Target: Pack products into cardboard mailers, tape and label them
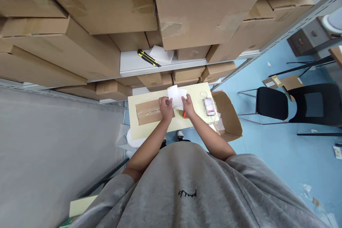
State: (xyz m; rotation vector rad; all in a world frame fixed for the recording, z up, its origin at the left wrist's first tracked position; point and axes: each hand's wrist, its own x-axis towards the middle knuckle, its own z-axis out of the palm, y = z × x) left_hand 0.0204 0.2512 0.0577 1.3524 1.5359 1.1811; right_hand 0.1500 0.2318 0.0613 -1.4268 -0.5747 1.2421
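Both my hands hold a white paper sheet (176, 97) by its lower edges, above a pale yellow table (157, 130). My left hand (165, 109) is pinched on the sheet's left side, just above a flat, taped cardboard parcel (148, 112). My right hand (189, 105) grips the right side. Below that hand, an orange-and-yellow object (184, 114) is partly hidden, possibly a tape roll. To its right lies a small packaged item with a blurred label (210, 106).
Stacked cardboard cartons (88, 3) fill steel shelves (171, 67) ahead, with a yellow utility knife (148, 58) on a shelf. An open cardboard box (227, 115) stands at the table's right edge. Black chairs (272, 103) stand on the blue floor (256, 67) to the right.
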